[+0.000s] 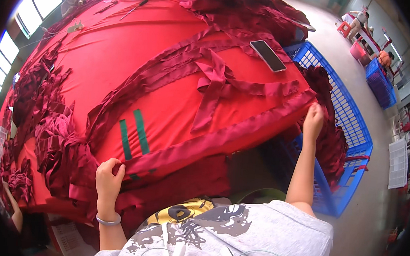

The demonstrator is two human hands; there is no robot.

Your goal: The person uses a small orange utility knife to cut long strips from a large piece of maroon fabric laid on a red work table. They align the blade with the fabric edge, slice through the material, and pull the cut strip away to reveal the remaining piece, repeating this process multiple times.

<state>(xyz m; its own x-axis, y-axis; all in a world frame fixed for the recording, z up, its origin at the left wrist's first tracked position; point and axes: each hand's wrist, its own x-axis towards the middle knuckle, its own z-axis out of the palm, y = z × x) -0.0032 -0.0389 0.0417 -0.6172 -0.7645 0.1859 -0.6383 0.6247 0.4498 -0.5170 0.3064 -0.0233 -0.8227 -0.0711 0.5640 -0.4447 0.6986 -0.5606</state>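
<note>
- Workpiece: dark red fabric strip (pixel 223 133), spanning between both hands along the near edge of the red-covered table (pixel 145 36).
- Left hand (pixel 109 182): thumb and fingers pinch the strip's left portion.
- Right hand (pixel 313 120): fingers curled onto the strip's right portion; exact thumb position cannot be told.
- Handling: probably light, soft, limp, slightly slippery; unlikely to break.
- Grip points: pinch near both ends; apply even, gentle tension.

I see a bright red covering (pixel 125 51), a deep crimson fabric strip (pixel 223 134) across its centre, green bands (pixel 141 130) at nine o'clock, a black-screened phone (pixel 267 55) at one, a blue latticed basket (pixel 359 150) at three, and a pale grey shirt (pixel 283 228) printed yellow and charcoal at six.
</note>
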